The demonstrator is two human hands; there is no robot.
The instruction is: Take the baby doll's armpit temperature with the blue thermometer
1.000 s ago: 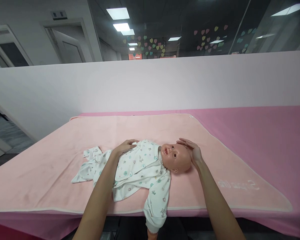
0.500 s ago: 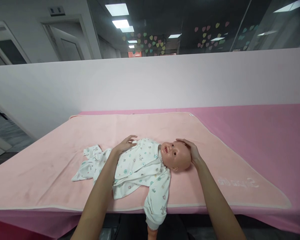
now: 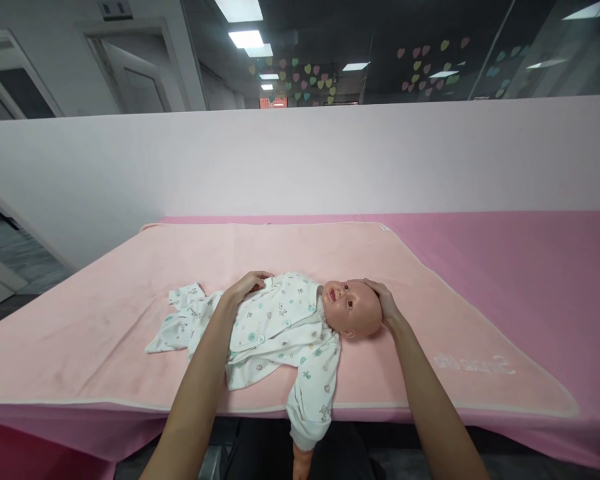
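Note:
A baby doll (image 3: 357,307) lies on its back on the peach blanket (image 3: 220,250), head to the right. It wears a white printed outfit (image 3: 265,320); the flat legs of the cloth trail to the left. One sleeved arm hangs over the table's near edge, its bare end showing below the cuff. My left hand (image 3: 250,285) is closed over the far side of the doll's torso, fingers curled against the cloth. Cupped round the crown of the doll's head is my right hand (image 3: 386,303); its palm is mostly hidden from view.
The blanket covers much of a pink-covered table (image 3: 530,267), with pale lettering near its right corner. A low white wall (image 3: 300,160) runs along the back. Beyond it are dark glass with heart stickers and a door (image 3: 135,80).
My left hand's fingers have drawn together and lowered onto the doll's cloth. My right hand's fingers have slid slightly back along the head. The camera view has shifted a little.

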